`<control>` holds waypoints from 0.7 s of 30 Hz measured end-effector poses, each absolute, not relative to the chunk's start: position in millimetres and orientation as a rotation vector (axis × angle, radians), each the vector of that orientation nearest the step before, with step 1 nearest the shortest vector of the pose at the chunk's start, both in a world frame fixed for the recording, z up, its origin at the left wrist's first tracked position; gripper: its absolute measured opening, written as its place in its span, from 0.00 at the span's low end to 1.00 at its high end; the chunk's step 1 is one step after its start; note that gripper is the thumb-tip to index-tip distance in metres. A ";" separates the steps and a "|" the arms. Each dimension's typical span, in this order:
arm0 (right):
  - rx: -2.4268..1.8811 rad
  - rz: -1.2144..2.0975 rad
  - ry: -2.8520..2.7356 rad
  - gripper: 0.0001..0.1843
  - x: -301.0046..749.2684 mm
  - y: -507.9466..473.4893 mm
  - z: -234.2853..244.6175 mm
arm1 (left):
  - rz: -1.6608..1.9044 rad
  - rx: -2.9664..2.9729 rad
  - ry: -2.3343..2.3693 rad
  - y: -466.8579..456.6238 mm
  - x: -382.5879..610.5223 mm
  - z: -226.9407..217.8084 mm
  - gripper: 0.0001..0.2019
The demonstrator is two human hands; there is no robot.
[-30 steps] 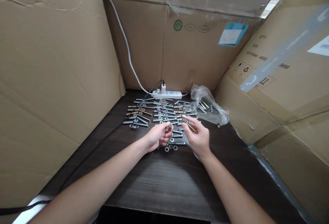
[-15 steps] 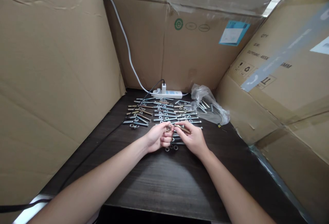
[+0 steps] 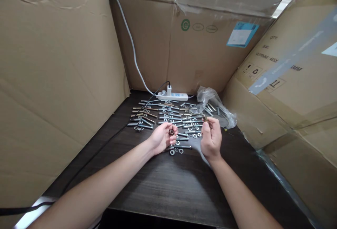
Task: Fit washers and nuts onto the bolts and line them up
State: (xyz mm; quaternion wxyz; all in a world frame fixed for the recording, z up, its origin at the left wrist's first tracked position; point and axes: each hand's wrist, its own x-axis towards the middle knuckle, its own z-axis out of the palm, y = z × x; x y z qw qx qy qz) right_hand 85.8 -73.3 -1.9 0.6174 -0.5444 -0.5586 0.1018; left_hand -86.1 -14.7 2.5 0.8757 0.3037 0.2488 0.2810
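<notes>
The left grip point(image 3: 162, 139) curls loosely around a small nut point(image 3: 171, 132), apparently cupped against dropping; the right grip point(image 3: 208, 127) is clamped on a brass-coloured piece point(image 3: 205, 118), tip exposed, perhaps for control; beyond both, bolts point(image 3: 184, 147) line the table point(image 3: 163, 187).

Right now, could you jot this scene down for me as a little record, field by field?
Left hand: loosely curled, a small ring-shaped metal piece in its fingers
Right hand: closed around a brass-coloured metal piece, one end poking out; the rest is hidden
Surface: dark tabletop
Laid out on it: many bolts and washers, silver and brass-coloured
Behind the bolts: white power strip
Beyond the right hand: crumpled clear plastic bag
Surroundings: cardboard left, back and right
</notes>
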 end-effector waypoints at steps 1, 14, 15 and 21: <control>-1.228 0.226 -1.257 0.09 84.0 -73.2 -1.2 | 0.587 0.640 0.519 -14.6 -86.2 2.5 0.09; -1.455 0.459 -1.816 0.20 76.5 -72.2 1.5 | 0.541 0.637 0.534 -15.5 -85.1 0.0 0.08; -1.465 0.466 -1.806 0.20 76.5 -71.9 1.1 | 0.529 0.642 0.537 -15.7 -85.2 -0.1 0.07; -1.428 0.491 -1.741 0.14 79.5 -72.6 2.3 | 0.512 0.713 0.557 -18.4 -85.0 1.3 0.05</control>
